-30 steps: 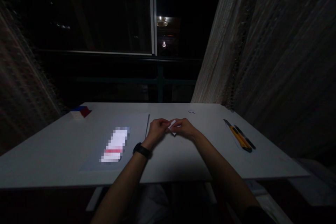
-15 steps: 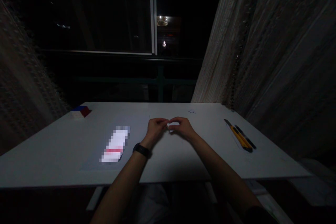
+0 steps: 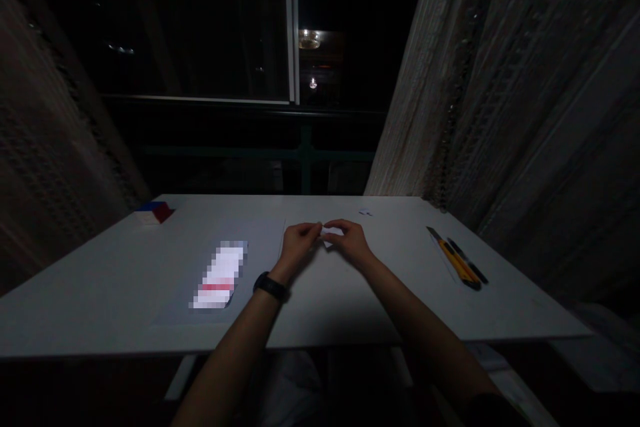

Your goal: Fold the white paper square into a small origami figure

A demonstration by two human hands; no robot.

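Over the middle of the white table (image 3: 350, 307), my left hand (image 3: 299, 242) and my right hand (image 3: 351, 241) meet. Both pinch a small white piece of paper (image 3: 331, 233) between their fingertips, the fingers curled closed. A black watch (image 3: 270, 286) sits on my left wrist. The paper is mostly hidden by the fingers, and the room is dark.
A sheet of paper (image 3: 260, 240) with a bright blurred card (image 3: 220, 275) lies left of my hands. A red and blue block (image 3: 154, 211) sits at the far left corner. A yellow utility knife (image 3: 454, 259) and a black pen (image 3: 467, 260) lie at right. Curtains hang on both sides.
The hands stayed together at the table's middle. The paper showed as a strip a second ago, was nearly hidden half a second ago, and shows between the fingertips again now.
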